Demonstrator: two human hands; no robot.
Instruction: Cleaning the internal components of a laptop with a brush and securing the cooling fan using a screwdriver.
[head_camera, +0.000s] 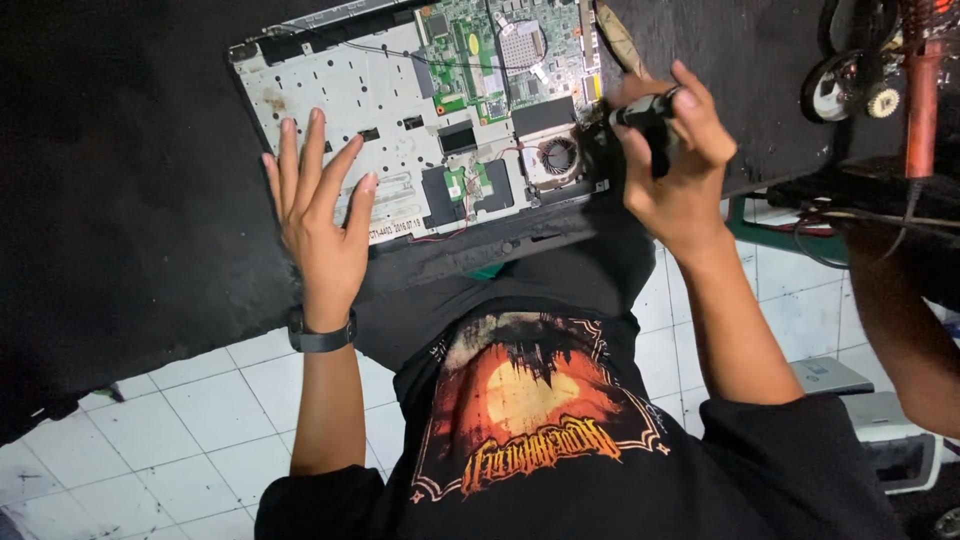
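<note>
A person's left hand (322, 215) lies flat and open, fingers spread, on the pale metal inner frame of a dismantled laptop (350, 90) resting on a black work surface (130, 200). The right hand (672, 150) is closed around a black-handled tool (645, 112), held at the laptop's near right corner, just beside the round cooling fan (558, 156). A green circuit board (500, 55) fills the open chassis beyond the fan. A black band (322, 338) circles the left wrist. The person wears a black T-shirt with an orange print (535, 410). White floor tiles (200, 430) show below the surface, and another person's forearm (905, 330) enters at right.
</note>
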